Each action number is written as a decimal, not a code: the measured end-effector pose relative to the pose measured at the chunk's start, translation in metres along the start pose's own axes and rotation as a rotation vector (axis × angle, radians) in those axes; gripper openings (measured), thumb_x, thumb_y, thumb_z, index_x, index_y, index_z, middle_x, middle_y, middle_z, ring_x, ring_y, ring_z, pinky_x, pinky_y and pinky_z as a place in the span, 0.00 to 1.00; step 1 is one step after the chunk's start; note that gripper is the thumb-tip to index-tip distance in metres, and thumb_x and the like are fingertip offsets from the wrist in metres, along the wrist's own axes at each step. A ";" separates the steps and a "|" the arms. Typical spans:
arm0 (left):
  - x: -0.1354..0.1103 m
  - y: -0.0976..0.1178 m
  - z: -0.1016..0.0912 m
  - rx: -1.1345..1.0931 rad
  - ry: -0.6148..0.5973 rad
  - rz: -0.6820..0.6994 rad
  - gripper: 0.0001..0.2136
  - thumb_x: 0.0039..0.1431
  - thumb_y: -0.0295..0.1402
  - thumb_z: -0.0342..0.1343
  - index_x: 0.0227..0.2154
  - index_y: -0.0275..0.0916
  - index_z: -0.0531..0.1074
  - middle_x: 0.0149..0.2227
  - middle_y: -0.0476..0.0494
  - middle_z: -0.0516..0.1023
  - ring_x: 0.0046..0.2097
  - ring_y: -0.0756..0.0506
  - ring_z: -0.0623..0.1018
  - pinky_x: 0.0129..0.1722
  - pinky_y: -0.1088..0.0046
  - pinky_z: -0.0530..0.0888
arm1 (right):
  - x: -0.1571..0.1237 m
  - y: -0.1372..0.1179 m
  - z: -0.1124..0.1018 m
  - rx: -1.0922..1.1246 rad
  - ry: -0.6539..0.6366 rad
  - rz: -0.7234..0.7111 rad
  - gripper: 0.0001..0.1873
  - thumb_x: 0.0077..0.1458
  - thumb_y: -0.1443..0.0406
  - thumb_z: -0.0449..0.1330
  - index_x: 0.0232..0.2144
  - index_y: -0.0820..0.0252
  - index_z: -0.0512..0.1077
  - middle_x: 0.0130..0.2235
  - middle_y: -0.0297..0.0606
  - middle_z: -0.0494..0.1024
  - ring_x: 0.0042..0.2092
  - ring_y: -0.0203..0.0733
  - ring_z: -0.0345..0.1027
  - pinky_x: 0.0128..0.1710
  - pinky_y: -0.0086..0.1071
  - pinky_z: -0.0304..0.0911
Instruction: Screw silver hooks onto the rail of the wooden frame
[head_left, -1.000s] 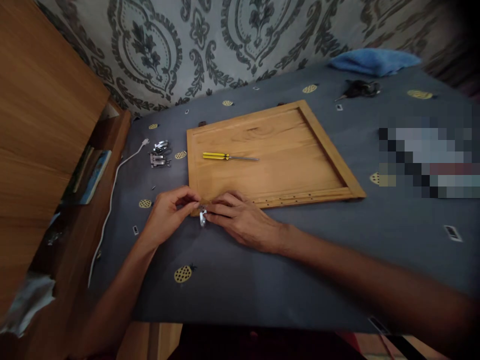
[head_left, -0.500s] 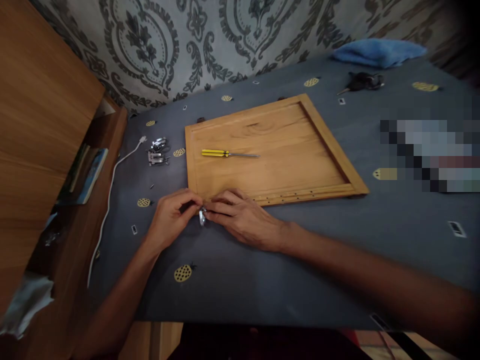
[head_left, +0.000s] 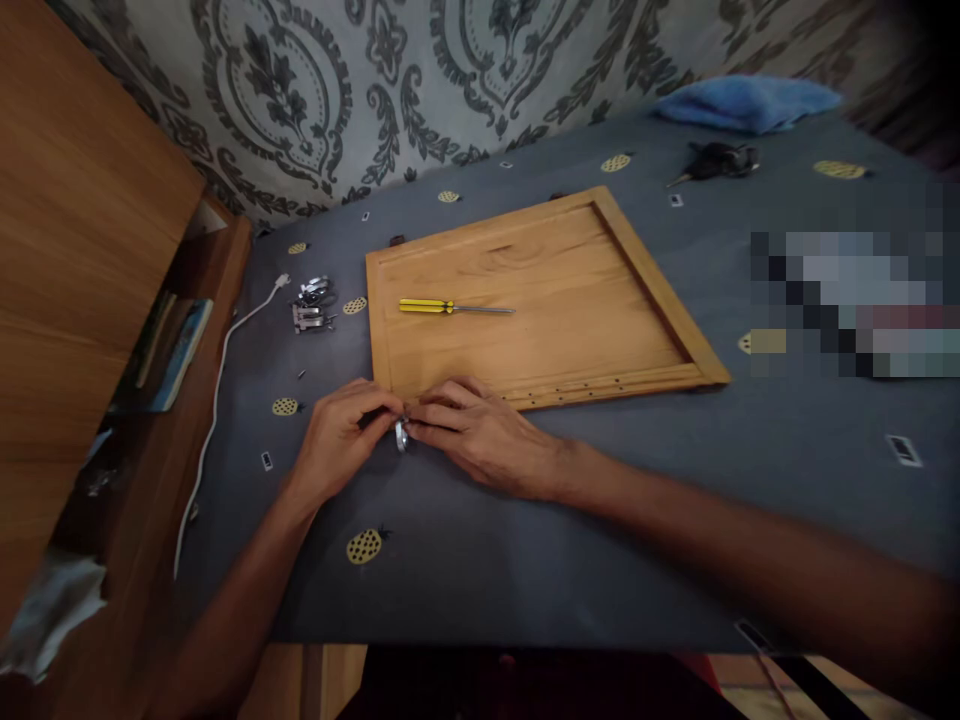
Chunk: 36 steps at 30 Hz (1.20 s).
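A framed wooden cabinet door (head_left: 525, 290) lies on the table, with small dark holes along its near edge. At its near left corner sits a shiny metal hinge (head_left: 401, 436), partly covered by fingers. My right hand (head_left: 480, 440) holds the hinge against the door's edge, with its fingers closed together. Thumb and forefinger of my left hand (head_left: 345, 435) pinch together right beside the hinge; whatever is between them is too small to make out. A yellow-handled screwdriver (head_left: 427, 305) rests on the door panel, touched by neither hand.
More metal hinges (head_left: 313, 305) lie left of the door, with a small screw-like piece (head_left: 301, 374) nearby. A white cable (head_left: 217, 400) runs down the table's left side by a wooden cabinet (head_left: 82, 250). Far right are a black tool-like object (head_left: 716, 163) and a blue cloth (head_left: 750, 103).
The whole view has shifted slightly, so things appear a little further left. Both hands stay at the hinge with almost the same grip.
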<state>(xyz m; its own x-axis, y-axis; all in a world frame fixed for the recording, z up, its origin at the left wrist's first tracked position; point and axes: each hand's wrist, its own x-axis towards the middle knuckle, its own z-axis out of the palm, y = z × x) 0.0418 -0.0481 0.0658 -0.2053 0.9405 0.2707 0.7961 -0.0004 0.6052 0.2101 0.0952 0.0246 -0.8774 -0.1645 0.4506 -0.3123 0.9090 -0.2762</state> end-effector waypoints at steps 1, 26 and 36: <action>0.000 0.000 0.000 0.001 0.004 0.006 0.07 0.64 0.26 0.55 0.31 0.41 0.77 0.32 0.47 0.81 0.35 0.47 0.79 0.36 0.71 0.73 | 0.000 0.000 0.000 -0.002 -0.002 0.002 0.16 0.67 0.72 0.51 0.52 0.64 0.73 0.51 0.42 0.79 0.52 0.48 0.63 0.52 0.45 0.62; -0.024 -0.005 -0.003 0.132 -0.133 -0.070 0.25 0.54 0.42 0.69 0.53 0.45 0.70 0.48 0.43 0.71 0.51 0.40 0.73 0.49 0.60 0.73 | 0.000 -0.001 -0.001 -0.002 -0.027 0.008 0.15 0.66 0.71 0.53 0.52 0.65 0.73 0.52 0.42 0.79 0.53 0.50 0.63 0.52 0.46 0.61; -0.024 -0.008 0.002 0.122 -0.078 -0.043 0.22 0.55 0.41 0.69 0.50 0.45 0.71 0.48 0.44 0.69 0.50 0.41 0.72 0.49 0.61 0.73 | 0.000 0.000 -0.001 -0.004 -0.012 0.005 0.15 0.67 0.71 0.52 0.51 0.64 0.74 0.52 0.42 0.79 0.53 0.49 0.63 0.52 0.46 0.61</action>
<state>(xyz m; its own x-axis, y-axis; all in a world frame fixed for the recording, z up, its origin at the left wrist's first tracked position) 0.0412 -0.0703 0.0529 -0.1994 0.9623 0.1849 0.8517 0.0769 0.5184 0.2106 0.0954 0.0252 -0.8830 -0.1646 0.4395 -0.3066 0.9113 -0.2747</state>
